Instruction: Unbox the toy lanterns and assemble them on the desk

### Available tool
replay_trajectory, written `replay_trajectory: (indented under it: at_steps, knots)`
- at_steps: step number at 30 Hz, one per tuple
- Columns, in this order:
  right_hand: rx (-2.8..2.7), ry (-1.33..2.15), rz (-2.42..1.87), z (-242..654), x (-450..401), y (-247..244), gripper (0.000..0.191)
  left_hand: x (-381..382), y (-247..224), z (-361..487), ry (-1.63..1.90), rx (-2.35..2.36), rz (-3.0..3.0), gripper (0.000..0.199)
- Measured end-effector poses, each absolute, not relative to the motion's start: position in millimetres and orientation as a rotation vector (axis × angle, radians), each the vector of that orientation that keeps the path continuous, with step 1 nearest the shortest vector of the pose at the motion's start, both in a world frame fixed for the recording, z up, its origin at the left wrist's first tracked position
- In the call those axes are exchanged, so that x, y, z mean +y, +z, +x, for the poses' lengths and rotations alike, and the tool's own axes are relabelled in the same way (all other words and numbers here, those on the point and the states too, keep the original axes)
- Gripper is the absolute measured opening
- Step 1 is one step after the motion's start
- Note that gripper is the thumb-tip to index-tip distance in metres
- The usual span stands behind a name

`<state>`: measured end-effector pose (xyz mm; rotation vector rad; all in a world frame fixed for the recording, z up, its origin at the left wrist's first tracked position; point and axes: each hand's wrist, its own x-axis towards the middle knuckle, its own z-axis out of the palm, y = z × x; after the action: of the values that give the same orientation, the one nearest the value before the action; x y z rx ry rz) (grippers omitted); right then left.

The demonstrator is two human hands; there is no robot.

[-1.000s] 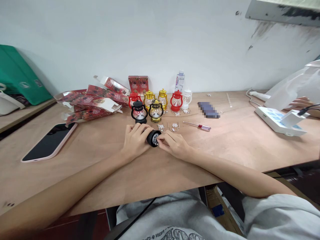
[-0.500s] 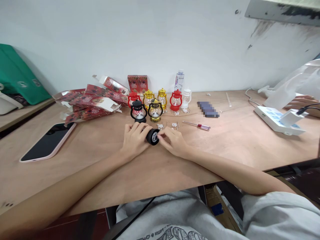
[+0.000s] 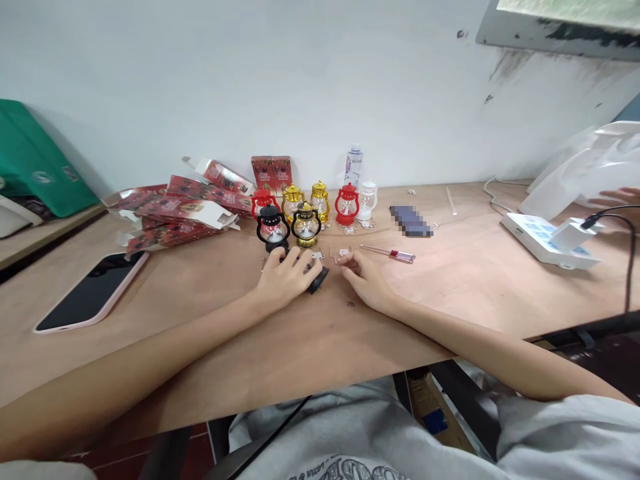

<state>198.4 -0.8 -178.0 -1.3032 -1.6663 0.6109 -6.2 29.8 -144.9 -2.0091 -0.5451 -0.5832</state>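
Note:
My left hand [image 3: 287, 275] is wrapped over a black mini lantern [image 3: 317, 280] lying on its side, its base showing to the right of my fingers. Most of that lantern is hidden under the hand. To the right, my right hand [image 3: 367, 277] rests on the table with curled fingers apart, beside small wire-and-white pieces [image 3: 343, 253]. No object shows between those fingers. A small dark round piece [image 3: 351, 305] lies on the wood below my right hand. Just behind my left hand stand another black lantern [image 3: 273, 229] and a black-and-gold lantern [image 3: 306, 225].
Behind are red [image 3: 347, 204], gold [image 3: 320, 201] and white lanterns [image 3: 367, 200], and a bottle [image 3: 353, 165]. A screwdriver [image 3: 395, 253] and a blurred dark item [image 3: 411, 221] lie right. Red boxes [image 3: 193, 213] and a phone [image 3: 93, 291] are left; a power strip [image 3: 543, 240] sits far right.
My right hand has moved away from the lantern's base to the right. The lantern has turned under my left hand, and the small round piece now shows on the table.

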Motion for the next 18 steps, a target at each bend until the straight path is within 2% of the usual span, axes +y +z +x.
replay_trajectory:
  at_steps: [3,7,9,13,18]
  knots:
    - [-1.884,0.485,-1.318,206.1,-22.3,-177.1,0.022,29.4,-142.9,-0.4,-0.567,-0.432,-1.937,0.015]
    - [-2.204,0.293,-1.263,212.5,-46.6,-174.5,0.049,27.8,-140.6,1.3,-0.554,-0.311,-1.918,0.015]
    - [-2.279,0.241,-1.25,213.2,-50.9,-173.7,0.057,26.6,-139.6,1.3,-0.531,-0.267,-1.92,0.014]
    - [-2.336,0.101,-1.314,209.4,-45.5,-171.4,0.059,29.2,-135.6,0.1,-0.542,-0.244,-2.017,0.018]
    - [-2.449,-0.105,-1.348,197.5,-23.2,-165.2,0.057,38.7,-126.7,-13.9,-0.743,-0.42,-2.067,0.016]
